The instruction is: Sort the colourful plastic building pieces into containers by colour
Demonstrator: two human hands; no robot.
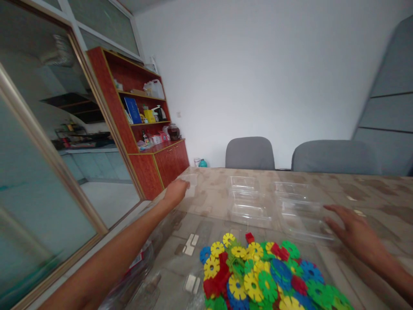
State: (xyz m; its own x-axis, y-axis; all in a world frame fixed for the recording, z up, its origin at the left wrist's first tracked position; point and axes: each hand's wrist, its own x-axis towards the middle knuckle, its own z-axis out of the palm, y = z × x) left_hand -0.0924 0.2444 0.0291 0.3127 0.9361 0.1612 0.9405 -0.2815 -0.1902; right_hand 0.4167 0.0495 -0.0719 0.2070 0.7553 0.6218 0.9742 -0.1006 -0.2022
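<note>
My left hand (176, 191) is stretched to the far left of the table, its fingers closed on the edge of a clear plastic container (191, 180). To the right, my right hand (350, 224) hovers with thumb and fingers apart beside a larger clear plastic box (305, 215); whether it touches the box I cannot tell. Behind that box stands another clear container (292, 187). Two more clear boxes sit mid-table, a rear one (243, 184) and a front one (250, 209). Nearest me lies a heap of colourful notched plastic discs (253, 282) with red pieces (221, 275) among them.
The patterned table (206, 198) reaches toward two grey chairs (250, 153) at a white wall. Crumpled clear plastic (142, 280) lies under my left forearm. A reddish wooden cabinet (158, 172) and a sliding glass door (41, 181) are on the left.
</note>
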